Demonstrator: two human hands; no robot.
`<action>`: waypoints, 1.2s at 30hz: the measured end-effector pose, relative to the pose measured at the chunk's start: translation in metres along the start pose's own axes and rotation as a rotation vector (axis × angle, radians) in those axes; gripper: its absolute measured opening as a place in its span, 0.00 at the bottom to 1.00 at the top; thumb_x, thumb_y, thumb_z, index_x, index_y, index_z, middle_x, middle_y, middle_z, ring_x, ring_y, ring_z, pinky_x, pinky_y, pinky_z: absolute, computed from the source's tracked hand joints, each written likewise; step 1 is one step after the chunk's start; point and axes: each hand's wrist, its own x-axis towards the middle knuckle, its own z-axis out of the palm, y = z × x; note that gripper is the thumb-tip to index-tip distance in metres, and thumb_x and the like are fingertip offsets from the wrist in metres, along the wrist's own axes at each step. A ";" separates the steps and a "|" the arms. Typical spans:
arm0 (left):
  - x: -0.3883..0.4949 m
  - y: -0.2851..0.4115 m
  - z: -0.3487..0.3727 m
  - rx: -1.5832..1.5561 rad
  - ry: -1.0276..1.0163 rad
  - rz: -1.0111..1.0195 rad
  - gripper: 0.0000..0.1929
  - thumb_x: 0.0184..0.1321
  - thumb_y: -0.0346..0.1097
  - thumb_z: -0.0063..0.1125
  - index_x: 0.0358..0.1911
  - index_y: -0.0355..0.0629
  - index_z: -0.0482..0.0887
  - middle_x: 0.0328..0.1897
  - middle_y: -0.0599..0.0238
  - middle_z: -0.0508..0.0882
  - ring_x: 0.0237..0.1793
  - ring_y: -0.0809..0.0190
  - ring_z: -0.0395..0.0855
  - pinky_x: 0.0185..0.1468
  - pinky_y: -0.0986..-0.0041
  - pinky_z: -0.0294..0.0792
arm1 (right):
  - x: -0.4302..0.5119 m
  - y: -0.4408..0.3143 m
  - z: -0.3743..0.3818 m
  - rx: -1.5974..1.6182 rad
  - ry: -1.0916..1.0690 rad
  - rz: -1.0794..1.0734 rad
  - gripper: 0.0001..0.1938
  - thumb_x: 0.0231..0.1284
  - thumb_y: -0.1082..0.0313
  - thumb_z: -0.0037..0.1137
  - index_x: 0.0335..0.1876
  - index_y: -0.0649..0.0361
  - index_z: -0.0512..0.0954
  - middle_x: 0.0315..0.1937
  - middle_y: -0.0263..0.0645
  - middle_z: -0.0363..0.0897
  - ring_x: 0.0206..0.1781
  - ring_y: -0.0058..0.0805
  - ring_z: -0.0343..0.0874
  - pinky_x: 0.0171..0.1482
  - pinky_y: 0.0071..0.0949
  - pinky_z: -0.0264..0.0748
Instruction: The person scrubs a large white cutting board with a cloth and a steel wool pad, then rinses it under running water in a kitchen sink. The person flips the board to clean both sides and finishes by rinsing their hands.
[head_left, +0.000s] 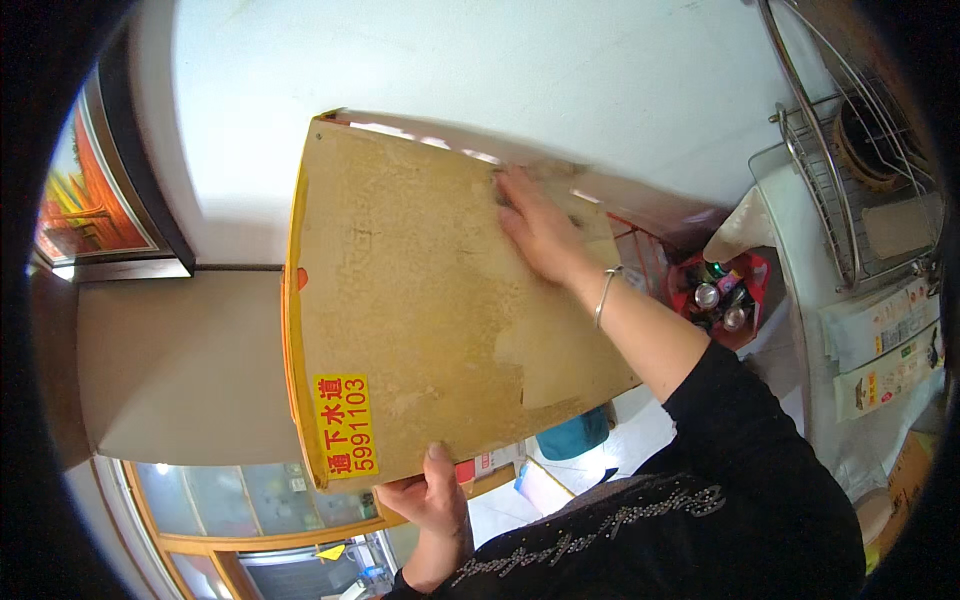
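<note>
A large tan wooden board (435, 285) with a yellow edge strip stands before me, tilted, its face worn and patchy. A yellow sticker (346, 424) with red writing is stuck near one corner. My left hand (431, 491) grips the board's lower edge in the picture, with the thumb on the face and the fingers partly hidden behind it. My right hand (541, 232), slightly blurred and with a bangle on its wrist, lies flat on the face near the opposite edge. Nothing shows held in it, though its palm is hidden.
A white wall (487, 60) is close behind the board. On the right are a red bag of cans (724, 292), a table (795, 225) and a metal wire rack (832, 187). A framed painting (97, 202) hangs at the left. A teal object (574, 435) shows beyond the board's lower edge.
</note>
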 end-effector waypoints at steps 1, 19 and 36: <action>-0.002 -0.003 -0.004 0.013 -0.005 0.001 0.25 0.51 0.23 0.57 0.55 0.36 0.66 0.54 0.57 0.75 0.52 0.61 0.74 0.59 0.66 0.64 | -0.011 0.026 0.007 0.010 0.017 0.111 0.26 0.66 0.58 0.43 0.65 0.64 0.62 0.69 0.53 0.53 0.73 0.45 0.50 0.71 0.36 0.50; -0.001 0.000 0.002 -0.018 0.015 0.037 0.21 0.54 0.23 0.58 0.52 0.34 0.68 0.51 0.55 0.77 0.49 0.60 0.76 0.55 0.67 0.67 | -0.002 -0.023 -0.003 0.001 -0.048 0.020 0.26 0.68 0.56 0.39 0.66 0.64 0.61 0.70 0.53 0.50 0.73 0.45 0.49 0.71 0.37 0.50; 0.000 0.000 0.002 -0.016 -0.035 0.026 0.21 0.55 0.24 0.57 0.52 0.30 0.67 0.50 0.51 0.77 0.47 0.62 0.77 0.53 0.70 0.69 | -0.001 -0.037 -0.002 -0.043 0.011 -0.046 0.21 0.66 0.61 0.44 0.62 0.61 0.67 0.67 0.50 0.58 0.69 0.46 0.57 0.68 0.39 0.57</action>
